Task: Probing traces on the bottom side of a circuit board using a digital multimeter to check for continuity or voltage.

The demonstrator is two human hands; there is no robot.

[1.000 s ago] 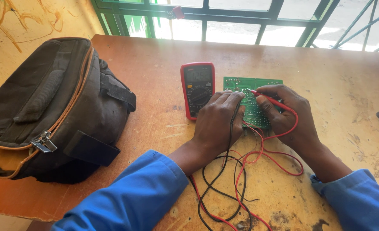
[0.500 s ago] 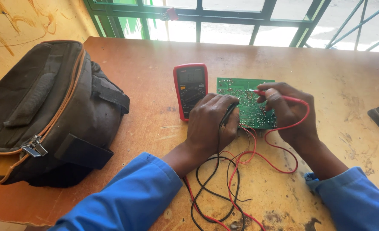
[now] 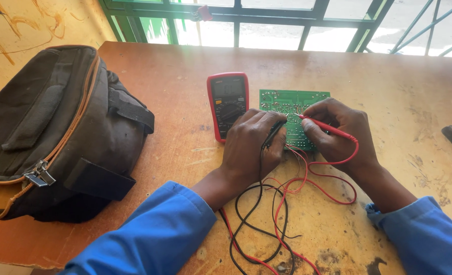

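green circuit board (image 3: pixel 287 102) under both hands, probes touching

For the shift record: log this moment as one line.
left hand: black probe on green board | right hand: red probe on board | meter beside board

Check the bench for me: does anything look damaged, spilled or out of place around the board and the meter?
Nothing spilled or broken shows. The wooden table is scuffed and stained, with dark marks near the front edge. The red and black leads lie in a loose tangle below the hands. The green circuit board and red multimeter lie flat, side by side.
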